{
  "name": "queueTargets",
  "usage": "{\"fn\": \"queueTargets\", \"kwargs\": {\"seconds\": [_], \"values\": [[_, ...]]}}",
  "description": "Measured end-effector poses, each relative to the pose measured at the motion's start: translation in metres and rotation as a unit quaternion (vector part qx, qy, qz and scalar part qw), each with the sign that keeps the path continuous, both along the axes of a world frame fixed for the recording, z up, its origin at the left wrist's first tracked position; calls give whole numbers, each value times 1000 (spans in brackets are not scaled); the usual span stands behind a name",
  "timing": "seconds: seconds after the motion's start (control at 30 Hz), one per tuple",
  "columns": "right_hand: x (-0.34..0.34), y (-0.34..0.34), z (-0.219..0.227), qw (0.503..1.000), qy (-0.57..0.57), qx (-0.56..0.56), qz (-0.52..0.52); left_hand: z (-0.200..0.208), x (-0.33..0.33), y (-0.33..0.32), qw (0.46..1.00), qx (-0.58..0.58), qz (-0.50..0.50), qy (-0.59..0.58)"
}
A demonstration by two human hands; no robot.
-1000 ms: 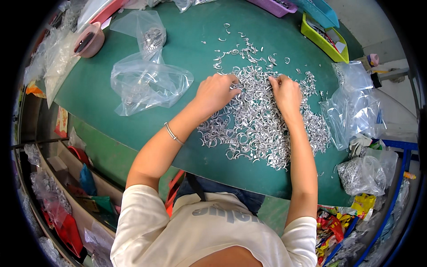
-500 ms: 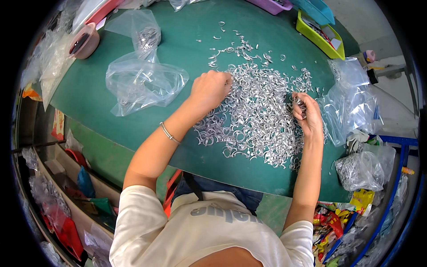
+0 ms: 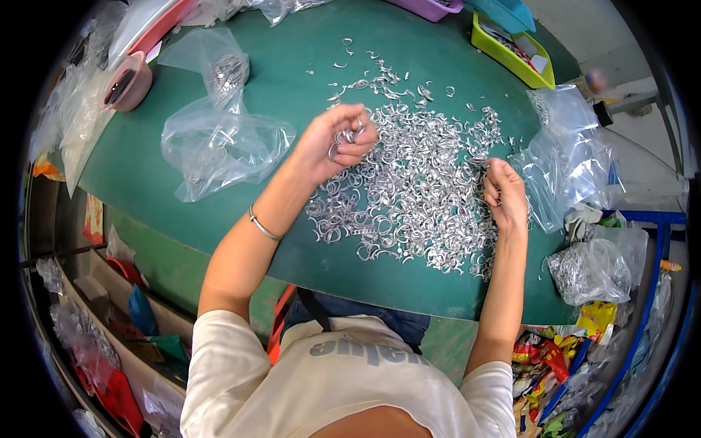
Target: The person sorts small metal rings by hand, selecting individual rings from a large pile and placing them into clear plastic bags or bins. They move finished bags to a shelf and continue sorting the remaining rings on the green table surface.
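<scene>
A wide heap of silver metal rings (image 3: 416, 175) is spread over the green table (image 3: 285, 66). My left hand (image 3: 332, 144) is above the heap's left edge, palm turned up, its fingers curled round several loose rings that show in the palm. Over the right edge of the heap is my right hand (image 3: 506, 196), closed, with its thumb and forefinger together. A bit of metal shows between its fingers; most of what it holds is hidden.
Left on the table lie clear plastic bags (image 3: 226, 150), one holding rings. A pink bowl (image 3: 131, 82) stands beyond them. Purple, blue and lime-green baskets (image 3: 511, 55) line the far right. More clear bags (image 3: 573, 157) lie right, near a bag of metal pieces (image 3: 593, 271).
My left hand has turned over, so the rings in its palm now show. My right hand has rotated, hiding most of the rings seen in it before. The view has shifted slightly.
</scene>
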State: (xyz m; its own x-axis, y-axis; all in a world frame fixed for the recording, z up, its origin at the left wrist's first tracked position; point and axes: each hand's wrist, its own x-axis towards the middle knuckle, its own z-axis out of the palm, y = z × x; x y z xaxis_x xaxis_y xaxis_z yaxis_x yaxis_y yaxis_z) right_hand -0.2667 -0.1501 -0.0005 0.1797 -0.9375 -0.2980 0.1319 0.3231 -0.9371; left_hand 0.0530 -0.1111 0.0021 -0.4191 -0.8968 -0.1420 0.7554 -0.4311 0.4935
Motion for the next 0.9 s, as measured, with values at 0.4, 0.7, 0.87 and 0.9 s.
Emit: {"fn": "queueTargets", "kwargs": {"seconds": [0.4, 0.7, 0.87, 0.9], "values": [[11, 4, 13, 998, 40, -44, 20, -11, -15, 5, 996, 4, -44, -74], [54, 4, 4, 947, 251, -196, 40, -6, -23, 10, 989, -32, -53, -136], [80, 14, 5, 770, 531, -336, 110, 1, -29, 16, 981, -3, -62, -182], [80, 15, 10, 781, 517, -333, 111, 0, -30, 17, 981, 0, -58, -186]]}}
